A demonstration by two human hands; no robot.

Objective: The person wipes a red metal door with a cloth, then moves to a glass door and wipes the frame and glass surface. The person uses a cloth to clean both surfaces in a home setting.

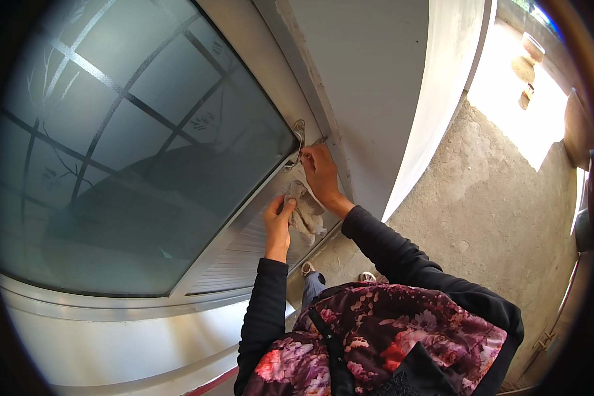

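Observation:
My left hand (278,222) grips a crumpled, dirty-white cloth (304,210) between thumb and fingers, in front of the lower door panel. Just above it, my right hand (321,168) has its fingertips at the curved metal door handle (300,131); whether they grip the handle or something small beside it, I cannot tell. The handle sits on the metal frame of a door (237,208) with a large frosted glass pane (143,163) patterned with crossing bands and twigs. A small metal part (321,140) projects from the frame's edge behind my right fingers.
A pale wall (371,74) stands right of the door. Concrete floor (475,213) stretches to the right, with a sunlit patch holding a pot (533,47) near the far edge. Large rounded vessels (577,131) line the right side. A white ledge (143,346) runs below the glass.

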